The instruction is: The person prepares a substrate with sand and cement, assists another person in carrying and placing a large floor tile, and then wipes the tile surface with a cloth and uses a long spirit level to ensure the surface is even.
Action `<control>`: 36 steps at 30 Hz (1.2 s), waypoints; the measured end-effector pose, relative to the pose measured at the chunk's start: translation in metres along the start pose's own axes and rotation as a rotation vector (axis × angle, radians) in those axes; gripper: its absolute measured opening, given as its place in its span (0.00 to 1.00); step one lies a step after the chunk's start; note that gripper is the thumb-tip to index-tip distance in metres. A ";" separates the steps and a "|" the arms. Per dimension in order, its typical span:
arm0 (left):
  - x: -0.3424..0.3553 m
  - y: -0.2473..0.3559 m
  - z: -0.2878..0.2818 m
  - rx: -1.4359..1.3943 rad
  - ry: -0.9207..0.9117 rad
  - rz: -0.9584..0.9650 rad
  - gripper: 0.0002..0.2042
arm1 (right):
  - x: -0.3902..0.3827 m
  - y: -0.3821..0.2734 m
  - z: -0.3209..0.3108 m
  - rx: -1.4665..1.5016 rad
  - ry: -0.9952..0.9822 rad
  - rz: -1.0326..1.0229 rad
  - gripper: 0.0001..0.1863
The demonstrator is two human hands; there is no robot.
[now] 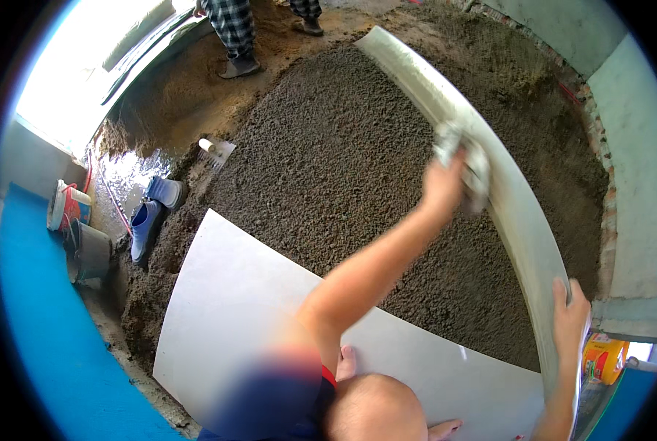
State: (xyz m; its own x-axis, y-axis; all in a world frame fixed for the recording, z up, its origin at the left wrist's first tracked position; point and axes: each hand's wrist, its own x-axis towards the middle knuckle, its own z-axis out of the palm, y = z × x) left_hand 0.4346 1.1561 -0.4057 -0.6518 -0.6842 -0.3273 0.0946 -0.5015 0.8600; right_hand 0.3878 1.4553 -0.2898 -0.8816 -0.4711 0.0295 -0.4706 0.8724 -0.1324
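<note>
A large pale slab, apparently a tile (528,220), stands tilted on edge over a bed of dark crumbly mortar (328,125). My left hand (444,182) is closed on a crumpled whitish-grey rag (475,169), pressed to the near face of the slab; hand and rag are slightly blurred. At the slab's near end my right hand (569,316) grips its edge, thumb on one side and fingers on the other. Beneath me a white tile (225,287) lies flat, with my knee (376,411) and bare toes on it.
A trowel with a pale handle (207,145) lies at the mortar's left edge. Beyond it are blue shoes (144,229), buckets (91,251) and blue flooring (41,294). Another person's checkered trouser legs (233,29) stand at the back. A yellow container (604,358) sits far right, near the wall.
</note>
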 end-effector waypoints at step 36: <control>0.024 -0.029 -0.060 -0.312 0.159 -0.068 0.21 | -0.048 -0.001 -0.039 -0.110 -0.166 -0.074 0.24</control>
State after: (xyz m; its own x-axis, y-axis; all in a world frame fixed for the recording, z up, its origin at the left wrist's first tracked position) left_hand 0.4617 1.1223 -0.4619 -0.5414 -0.7051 -0.4579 0.2965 -0.6697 0.6809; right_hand 0.4294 1.4823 -0.2527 -0.8305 -0.5417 -0.1298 -0.5432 0.8392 -0.0268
